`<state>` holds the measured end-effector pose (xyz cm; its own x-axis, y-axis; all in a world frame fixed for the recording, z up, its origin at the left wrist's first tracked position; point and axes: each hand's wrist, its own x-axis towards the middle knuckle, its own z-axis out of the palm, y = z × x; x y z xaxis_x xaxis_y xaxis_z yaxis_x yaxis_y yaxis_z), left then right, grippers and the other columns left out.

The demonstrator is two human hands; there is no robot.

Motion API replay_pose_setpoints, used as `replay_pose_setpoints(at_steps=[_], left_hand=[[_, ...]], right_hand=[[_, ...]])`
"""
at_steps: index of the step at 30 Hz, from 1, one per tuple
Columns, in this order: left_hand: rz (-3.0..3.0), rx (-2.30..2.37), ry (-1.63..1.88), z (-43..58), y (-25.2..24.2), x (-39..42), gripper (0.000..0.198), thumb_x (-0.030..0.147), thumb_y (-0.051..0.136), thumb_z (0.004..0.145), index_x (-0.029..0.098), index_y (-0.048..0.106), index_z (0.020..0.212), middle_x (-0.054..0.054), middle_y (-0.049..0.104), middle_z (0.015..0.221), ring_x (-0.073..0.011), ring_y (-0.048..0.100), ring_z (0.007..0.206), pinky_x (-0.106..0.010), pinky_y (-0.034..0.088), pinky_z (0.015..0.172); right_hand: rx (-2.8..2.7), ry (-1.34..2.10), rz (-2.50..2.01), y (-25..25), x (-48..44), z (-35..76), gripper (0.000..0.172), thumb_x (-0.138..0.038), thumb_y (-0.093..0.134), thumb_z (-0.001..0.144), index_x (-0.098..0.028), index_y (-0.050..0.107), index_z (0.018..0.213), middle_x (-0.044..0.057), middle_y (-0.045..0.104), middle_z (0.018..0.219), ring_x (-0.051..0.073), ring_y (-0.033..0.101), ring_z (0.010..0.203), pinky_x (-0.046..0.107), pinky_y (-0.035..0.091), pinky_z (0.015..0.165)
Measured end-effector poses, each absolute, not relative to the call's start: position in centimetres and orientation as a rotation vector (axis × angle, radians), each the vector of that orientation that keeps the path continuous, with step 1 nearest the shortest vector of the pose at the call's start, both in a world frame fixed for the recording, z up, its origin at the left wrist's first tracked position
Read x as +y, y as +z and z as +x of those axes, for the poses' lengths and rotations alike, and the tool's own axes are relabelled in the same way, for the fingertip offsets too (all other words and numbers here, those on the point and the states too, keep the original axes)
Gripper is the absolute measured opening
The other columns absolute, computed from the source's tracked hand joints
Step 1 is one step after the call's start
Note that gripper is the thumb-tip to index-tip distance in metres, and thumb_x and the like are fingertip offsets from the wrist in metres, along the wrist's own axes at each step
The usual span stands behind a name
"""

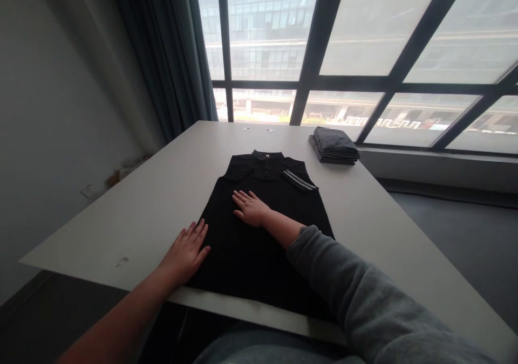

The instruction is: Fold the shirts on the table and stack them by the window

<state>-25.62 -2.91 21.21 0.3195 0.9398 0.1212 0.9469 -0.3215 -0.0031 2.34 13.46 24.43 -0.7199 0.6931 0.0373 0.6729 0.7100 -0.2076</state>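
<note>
A black polo shirt (259, 256) lies flat on the white table, its collar at the far end and its hem by the near edge. Both sleeves are laid inward over the chest, and the right one shows a striped cuff. My left hand (184, 251) rests with fingers stretched along the shirt's left side edge, partly on the cloth. On the upper middle of the shirt, my right hand (251, 208) lies flat, palm down, fingers pointing left. Neither hand grips anything. My right forearm covers part of the shirt's lower right.
A stack of folded dark garments (334, 145) sits at the far right of the white table (133, 218). Behind the table stand large windows (267, 29) and a dark curtain (174, 46). A wall with a socket (88, 191) is on the left.
</note>
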Motion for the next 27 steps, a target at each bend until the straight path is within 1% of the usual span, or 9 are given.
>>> replay_pose_setpoints(at_steps=[3, 5, 8, 10, 13, 16, 19, 22, 27], left_hand=[[-2.463, -1.786, -0.207, -27.8, 20.6, -6.3, 0.064, 0.043, 0.032, 0.109, 0.016, 0.037, 0.167, -0.013, 0.034, 0.172, -0.0306, 0.033, 0.160, -0.055, 0.035, 0.126], [-2.442, -1.796, -0.245, -28.5, 20.6, -7.5, 0.063, 0.042, 0.031, 0.109, 0.018, 0.038, 0.167, -0.013, 0.036, 0.171, -0.0292, 0.037, 0.159, -0.054, 0.036, 0.126], [-2.423, -1.818, -0.290, -28.7, 20.8, -8.0, 0.062, 0.042, 0.032, 0.109, 0.020, 0.041, 0.166, -0.011, 0.040, 0.169, -0.0284, 0.041, 0.156, -0.053, 0.037, 0.126], [-2.423, -1.830, -0.309, -28.7, 21.0, -7.9, 0.062, 0.044, 0.033, 0.108, 0.020, 0.042, 0.165, -0.012, 0.042, 0.168, -0.0294, 0.043, 0.155, -0.054, 0.039, 0.124], [-2.427, -1.836, -0.338, -28.5, 21.1, -7.8, 0.063, 0.045, 0.033, 0.107, 0.019, 0.044, 0.164, -0.013, 0.044, 0.167, -0.0308, 0.045, 0.154, -0.055, 0.040, 0.124], [-2.417, -1.839, -0.364, -28.5, 21.2, -7.8, 0.063, 0.045, 0.034, 0.106, 0.020, 0.047, 0.162, -0.012, 0.047, 0.166, -0.0312, 0.047, 0.153, -0.055, 0.040, 0.123], [-2.408, -1.824, -0.377, -28.6, 21.1, -7.8, 0.065, 0.048, 0.035, 0.105, 0.020, 0.050, 0.161, -0.012, 0.048, 0.165, -0.0321, 0.048, 0.152, -0.054, 0.042, 0.122], [-2.413, -1.796, -0.383, -28.9, 20.9, -7.7, 0.066, 0.049, 0.035, 0.104, 0.019, 0.049, 0.161, -0.012, 0.048, 0.165, -0.0327, 0.048, 0.152, -0.055, 0.042, 0.122], [-2.422, -1.788, -0.382, -29.2, 20.6, -7.6, 0.067, 0.050, 0.034, 0.104, 0.017, 0.050, 0.160, -0.013, 0.047, 0.166, -0.0337, 0.047, 0.152, -0.057, 0.041, 0.122]], right_hand=[[-2.804, 0.289, -1.127, 24.2, 13.6, 2.4, 0.075, -0.056, 0.039, 0.108, -0.014, 0.031, 0.169, 0.013, 0.021, 0.176, 0.030, 0.019, 0.164, 0.055, 0.015, 0.134], [-2.795, 0.300, -1.122, 24.1, 13.6, 2.2, 0.075, -0.058, 0.040, 0.108, -0.016, 0.031, 0.170, 0.013, 0.021, 0.176, 0.030, 0.019, 0.164, 0.055, 0.014, 0.134], [-2.772, 0.339, -1.099, 24.2, 13.7, 2.1, 0.073, -0.059, 0.039, 0.109, -0.019, 0.033, 0.169, 0.012, 0.022, 0.176, 0.029, 0.016, 0.165, 0.054, 0.014, 0.134], [-2.734, 0.397, -1.108, 24.5, 14.2, 2.8, 0.072, -0.060, 0.036, 0.110, -0.018, 0.036, 0.168, 0.011, 0.021, 0.177, 0.029, 0.013, 0.165, 0.051, 0.017, 0.134], [-2.632, 0.428, -1.212, 25.2, 15.2, 6.1, 0.074, -0.061, 0.032, 0.111, -0.014, 0.035, 0.168, 0.012, 0.020, 0.177, 0.028, 0.009, 0.166, 0.046, 0.019, 0.134], [-2.582, 0.396, -1.390, 25.2, 15.3, 11.8, 0.074, -0.059, 0.035, 0.111, -0.012, 0.034, 0.169, 0.014, 0.020, 0.177, 0.030, 0.009, 0.166, 0.048, 0.017, 0.135], [-2.596, 0.362, -1.507, 24.5, 13.3, 18.0, 0.073, -0.058, 0.039, 0.110, -0.016, 0.034, 0.169, 0.014, 0.022, 0.176, 0.031, 0.013, 0.165, 0.051, 0.017, 0.134], [-2.594, 0.326, -1.574, 23.9, 9.7, 22.5, 0.074, -0.060, 0.038, 0.108, -0.021, 0.029, 0.171, 0.010, 0.020, 0.177, 0.030, 0.013, 0.165, 0.052, 0.017, 0.135], [-2.583, 0.276, -1.663, 23.8, 3.8, 25.3, 0.076, -0.062, 0.035, 0.108, -0.023, 0.024, 0.172, 0.008, 0.017, 0.177, 0.029, 0.017, 0.164, 0.050, 0.017, 0.135]])
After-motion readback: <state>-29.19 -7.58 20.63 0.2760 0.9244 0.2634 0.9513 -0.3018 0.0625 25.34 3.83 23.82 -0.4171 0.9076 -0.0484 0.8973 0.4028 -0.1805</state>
